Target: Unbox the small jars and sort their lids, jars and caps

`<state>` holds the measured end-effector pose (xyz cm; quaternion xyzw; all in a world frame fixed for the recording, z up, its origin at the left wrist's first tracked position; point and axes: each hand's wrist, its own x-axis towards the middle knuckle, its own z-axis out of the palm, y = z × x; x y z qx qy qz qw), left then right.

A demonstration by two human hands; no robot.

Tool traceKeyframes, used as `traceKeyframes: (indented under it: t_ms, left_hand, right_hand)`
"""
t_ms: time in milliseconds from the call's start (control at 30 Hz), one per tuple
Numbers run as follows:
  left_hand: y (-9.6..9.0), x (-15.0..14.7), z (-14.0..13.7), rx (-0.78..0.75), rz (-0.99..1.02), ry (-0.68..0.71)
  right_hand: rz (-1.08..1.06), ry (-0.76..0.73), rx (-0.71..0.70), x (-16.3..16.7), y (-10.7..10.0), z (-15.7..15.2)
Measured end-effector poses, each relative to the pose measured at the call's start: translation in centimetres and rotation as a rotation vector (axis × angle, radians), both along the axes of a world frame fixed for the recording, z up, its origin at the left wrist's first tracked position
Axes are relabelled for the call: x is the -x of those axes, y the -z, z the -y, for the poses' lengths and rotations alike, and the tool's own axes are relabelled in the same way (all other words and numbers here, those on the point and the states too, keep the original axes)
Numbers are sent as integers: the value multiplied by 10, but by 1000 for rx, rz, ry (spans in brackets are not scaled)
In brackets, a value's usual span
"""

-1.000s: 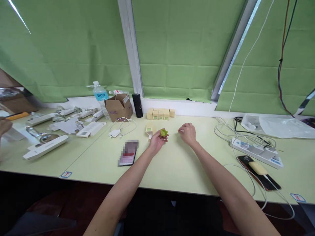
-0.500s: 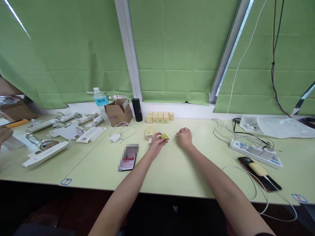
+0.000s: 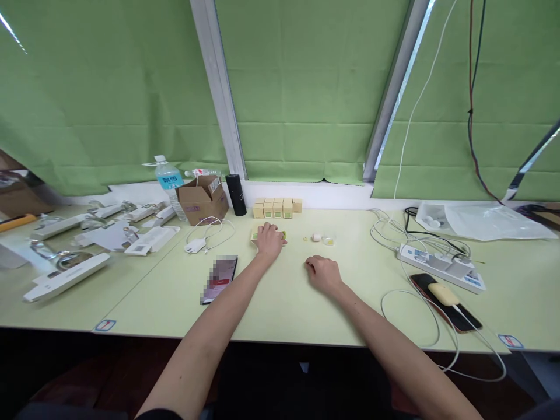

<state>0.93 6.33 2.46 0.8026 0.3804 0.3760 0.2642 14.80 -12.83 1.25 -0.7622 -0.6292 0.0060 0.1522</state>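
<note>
My left hand (image 3: 270, 240) lies palm down over a small pale-yellow box (image 3: 254, 235), its fingers curled down on it. Most of that box is covered by the hand. By the thumb side, a yellow-green piece (image 3: 284, 235) peeks out, partly hidden. My right hand (image 3: 324, 274) rests on the table with its fingers curled in; whatever they may hold is hidden. Beyond it lie a small pinkish-white piece (image 3: 316, 238), a clear piece with yellow in it (image 3: 328, 240) and a tiny yellow bit (image 3: 305, 238).
Several small pale-yellow boxes (image 3: 278, 208) stand in a row at the back. Left are a cardboard box (image 3: 202, 204), a black cylinder (image 3: 236, 195), a white charger (image 3: 195, 245) and a phone (image 3: 221, 280). Right are cables, a power strip (image 3: 441, 268) and another phone (image 3: 468, 318).
My left hand has turned palm down and moved over the small box; the yellow-green piece is now lower beside it. My right hand has drawn back toward me, uncovering the small pieces.
</note>
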Motion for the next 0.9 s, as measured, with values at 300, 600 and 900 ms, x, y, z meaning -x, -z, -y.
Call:
traceKeyframes:
  t_ms: [300, 600, 900]
  left_hand:
    - [6, -8, -20, -43, -129, -51]
    - [10, 3, -20, -23, -133, -30]
    - [-1, 10, -22, -80, -172, -7]
  right_hand:
    - [-58, -10, -29, -3, 1, 0]
    - [-78, -16, -25, -4, 2, 0]
    - [-94, -15, -29, -4, 1, 0]
